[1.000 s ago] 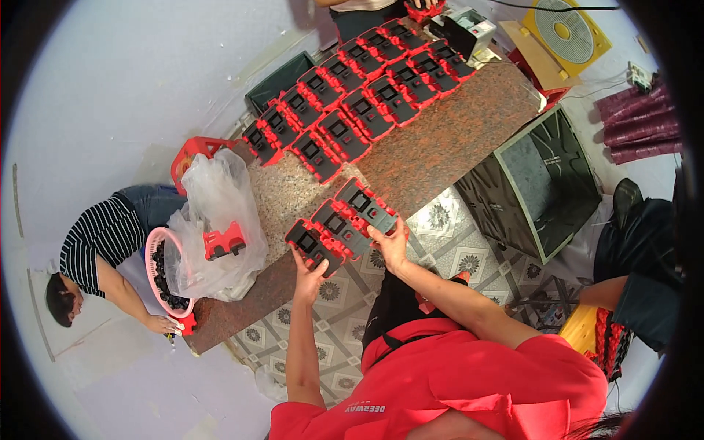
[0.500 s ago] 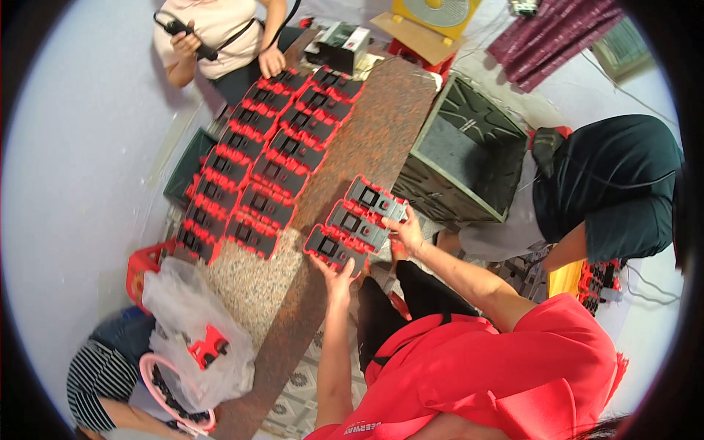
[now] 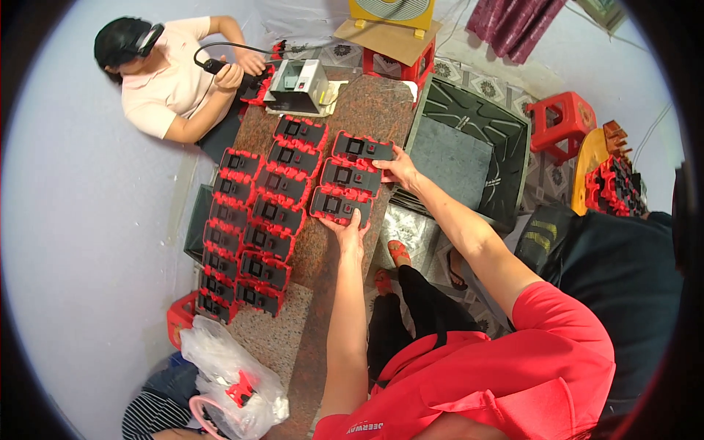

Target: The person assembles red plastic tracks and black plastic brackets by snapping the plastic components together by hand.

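Observation:
A joined strip of three red-edged black plastic casings point(image 3: 346, 177) lies along the right part of the table, beside two long columns of similar casings point(image 3: 275, 211). My left hand point(image 3: 350, 233) grips the near end of the strip, its thumb on top. At the far end my right hand point(image 3: 400, 169) holds the right edge, fingers bent around it. Each casing has a square recess and a small red spot. Whether the strip rests on the tabletop or is just above it, I cannot tell.
The stone table point(image 3: 381, 110) carries a grey boxy device point(image 3: 299, 84). Across it, a person point(image 3: 172, 88) holds a black corded tool. A large dark crate point(image 3: 469, 147) stands right, near a red stool point(image 3: 561, 125) and a bent-over person point(image 3: 609, 286). A plastic bag point(image 3: 235, 374) lies near left.
My hands have carried the three-casing strip farther over the table, beside the columns. The view has shifted. The person across now has a hand on a casing near the grey device.

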`<control>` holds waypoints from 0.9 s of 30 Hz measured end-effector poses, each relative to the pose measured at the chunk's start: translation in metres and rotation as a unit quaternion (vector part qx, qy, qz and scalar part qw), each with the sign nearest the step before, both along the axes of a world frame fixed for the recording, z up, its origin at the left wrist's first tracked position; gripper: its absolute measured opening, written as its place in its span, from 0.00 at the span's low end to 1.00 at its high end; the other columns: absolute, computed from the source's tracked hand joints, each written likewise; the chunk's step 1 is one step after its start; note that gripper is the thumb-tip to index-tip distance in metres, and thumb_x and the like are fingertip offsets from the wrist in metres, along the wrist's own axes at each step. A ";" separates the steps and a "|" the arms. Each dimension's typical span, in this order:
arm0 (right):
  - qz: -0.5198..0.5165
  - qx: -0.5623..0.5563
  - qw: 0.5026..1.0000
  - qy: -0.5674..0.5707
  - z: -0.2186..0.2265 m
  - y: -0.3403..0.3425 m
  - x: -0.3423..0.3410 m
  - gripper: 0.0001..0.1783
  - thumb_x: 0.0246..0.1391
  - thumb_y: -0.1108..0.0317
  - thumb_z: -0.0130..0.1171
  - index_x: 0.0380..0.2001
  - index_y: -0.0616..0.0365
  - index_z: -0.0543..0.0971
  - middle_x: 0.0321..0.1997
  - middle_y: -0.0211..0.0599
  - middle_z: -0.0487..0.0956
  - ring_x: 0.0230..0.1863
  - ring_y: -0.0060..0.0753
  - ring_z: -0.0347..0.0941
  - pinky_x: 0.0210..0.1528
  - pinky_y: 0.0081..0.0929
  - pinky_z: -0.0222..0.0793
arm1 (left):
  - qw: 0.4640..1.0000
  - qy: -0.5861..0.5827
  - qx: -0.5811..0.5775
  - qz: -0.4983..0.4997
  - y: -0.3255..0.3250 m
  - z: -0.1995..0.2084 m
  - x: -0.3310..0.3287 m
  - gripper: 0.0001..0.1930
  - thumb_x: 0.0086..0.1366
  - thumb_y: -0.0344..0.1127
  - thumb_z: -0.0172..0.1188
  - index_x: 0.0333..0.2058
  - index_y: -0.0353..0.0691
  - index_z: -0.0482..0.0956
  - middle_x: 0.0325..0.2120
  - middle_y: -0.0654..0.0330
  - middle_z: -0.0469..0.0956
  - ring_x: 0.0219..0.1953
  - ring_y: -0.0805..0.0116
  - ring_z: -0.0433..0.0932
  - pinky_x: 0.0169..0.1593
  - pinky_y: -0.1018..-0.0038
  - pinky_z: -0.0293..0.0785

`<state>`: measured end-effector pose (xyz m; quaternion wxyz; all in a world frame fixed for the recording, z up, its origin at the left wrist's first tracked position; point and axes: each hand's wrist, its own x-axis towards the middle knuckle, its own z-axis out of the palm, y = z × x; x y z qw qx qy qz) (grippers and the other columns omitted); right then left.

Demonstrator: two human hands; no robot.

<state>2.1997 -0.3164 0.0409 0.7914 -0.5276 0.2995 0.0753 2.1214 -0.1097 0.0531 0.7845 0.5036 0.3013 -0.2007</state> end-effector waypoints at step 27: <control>-0.325 -0.127 0.870 0.348 -0.068 0.011 -0.464 0.08 0.52 0.68 0.60 0.31 0.62 0.79 0.15 0.36 0.76 0.14 0.27 0.70 0.17 0.30 0.66 | 0.840 0.047 0.107 -0.530 0.032 -0.009 -0.097 0.35 0.65 0.38 0.61 0.66 0.47 0.52 0.53 0.55 0.68 0.44 0.57 0.77 0.44 0.62 0.78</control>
